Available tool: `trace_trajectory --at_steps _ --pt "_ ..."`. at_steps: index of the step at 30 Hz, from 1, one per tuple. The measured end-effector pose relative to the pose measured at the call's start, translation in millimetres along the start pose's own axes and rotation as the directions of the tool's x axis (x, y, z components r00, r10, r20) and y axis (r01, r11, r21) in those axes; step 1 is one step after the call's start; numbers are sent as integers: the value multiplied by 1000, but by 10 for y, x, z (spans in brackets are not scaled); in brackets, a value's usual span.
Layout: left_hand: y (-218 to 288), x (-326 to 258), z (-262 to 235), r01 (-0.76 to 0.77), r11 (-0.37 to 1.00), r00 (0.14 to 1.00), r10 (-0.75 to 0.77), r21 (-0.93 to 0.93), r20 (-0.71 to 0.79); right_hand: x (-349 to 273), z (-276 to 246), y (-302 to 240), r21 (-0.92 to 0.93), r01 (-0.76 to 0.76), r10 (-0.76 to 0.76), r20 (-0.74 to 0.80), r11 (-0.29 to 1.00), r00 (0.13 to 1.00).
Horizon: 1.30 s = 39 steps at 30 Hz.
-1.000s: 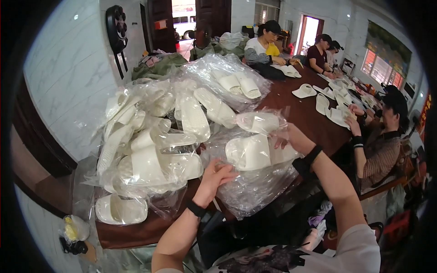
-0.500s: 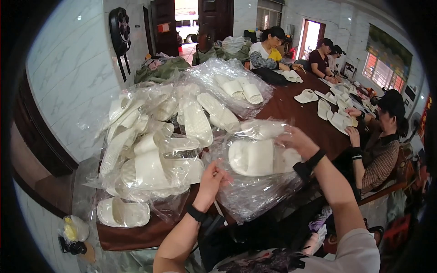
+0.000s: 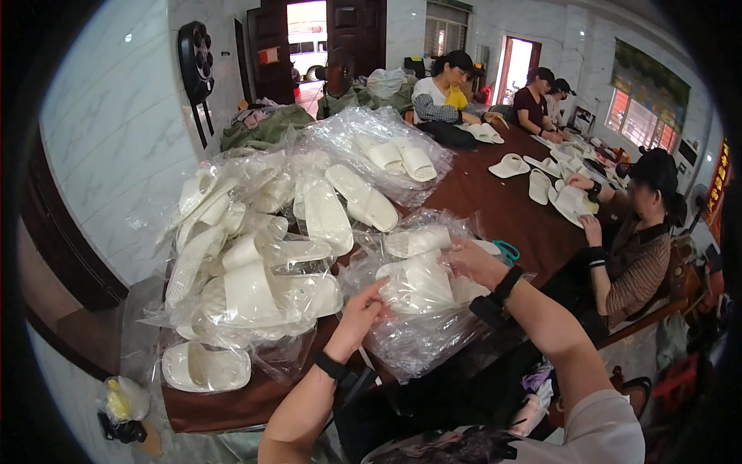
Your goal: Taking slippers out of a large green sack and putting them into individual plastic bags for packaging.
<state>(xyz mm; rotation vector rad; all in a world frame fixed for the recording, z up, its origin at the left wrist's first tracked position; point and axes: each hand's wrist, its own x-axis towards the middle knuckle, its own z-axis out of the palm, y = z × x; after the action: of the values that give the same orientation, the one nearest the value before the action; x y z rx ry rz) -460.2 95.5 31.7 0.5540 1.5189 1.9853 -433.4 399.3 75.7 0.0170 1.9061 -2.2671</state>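
A white slipper (image 3: 417, 283) lies before me, with clear plastic showing over it. My right hand (image 3: 478, 265) has its fingers closed around the slipper's right part. At the left edge of the slipper, my left hand (image 3: 362, 312) is closed, thumb and forefinger on the clear plastic bag; its fingertips are partly hidden. Just beyond lies a second white slipper (image 3: 417, 241), also amid plastic. Beneath them spreads a stack of clear plastic bags (image 3: 413, 348) at the table's front edge.
A heap of bagged white slippers (image 3: 251, 286) covers the table's left side. Teal-handled scissors (image 3: 507, 250) lie beyond my right hand. Several people sit along the brown table (image 3: 495, 205), the nearest person (image 3: 630, 240) on the right handling loose slippers (image 3: 572, 203).
My right hand has moved left and slightly down with the slipper, which is now more under plastic. The scissors have come into sight. The whole view has shifted slightly.
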Motion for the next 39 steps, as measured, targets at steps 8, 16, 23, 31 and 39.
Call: trace_trajectory --at_steps 8,16,23,31,39 --pt "-85 2 -60 63 994 991 -52 87 -122 -345 -66 -815 -283 10 -79 -233 959 969" --pt "435 -179 77 -27 983 996 12 -183 -84 -574 479 -905 -338 113 -133 -36 934 990" --pt "837 -275 -166 -181 696 958 286 -695 37 -802 838 -819 -498 204 -276 -73 842 958" --pt "690 -263 -111 -319 922 914 239 -218 -328 -780 735 -686 -677 226 -414 -128 701 901" --pt "740 -198 -322 -348 434 830 555 -831 -57 -1058 1056 -843 -527 445 -535 -21 724 845"
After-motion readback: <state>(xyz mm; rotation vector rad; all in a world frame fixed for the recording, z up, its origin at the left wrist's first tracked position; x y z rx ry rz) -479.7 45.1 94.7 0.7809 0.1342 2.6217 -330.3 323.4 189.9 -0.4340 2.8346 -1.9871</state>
